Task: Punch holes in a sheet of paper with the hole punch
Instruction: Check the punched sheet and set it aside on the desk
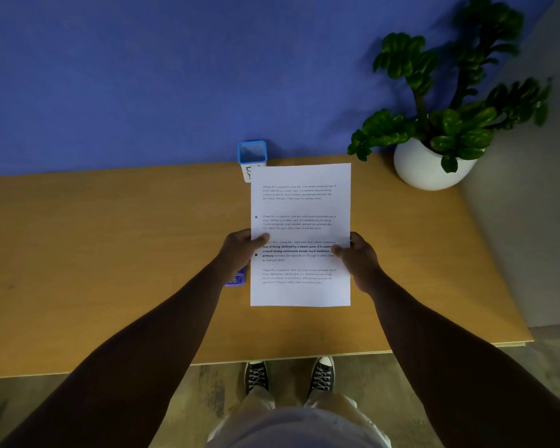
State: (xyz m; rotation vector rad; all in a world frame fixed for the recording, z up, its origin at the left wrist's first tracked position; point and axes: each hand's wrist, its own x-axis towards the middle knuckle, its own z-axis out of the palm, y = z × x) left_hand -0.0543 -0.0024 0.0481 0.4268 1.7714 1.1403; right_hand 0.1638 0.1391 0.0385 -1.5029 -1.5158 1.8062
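Step, head view: I think the person is checking the sheet of paper (301,205); two dark dots (256,216) near its left edge look like punched holes
Doing it well: keep the sheet flat and steady, see if both dots sit the same way in from the edge, do not bend it
Left hand (238,253): curled on the left edge, thumb on top, holding the sheet
Right hand (359,258): curled on the right edge, thumb on top, holding it too
Paper place: held over the middle of the table (110,253)
Hole punch (237,279): purple, on the table, mostly hidden under the left hand
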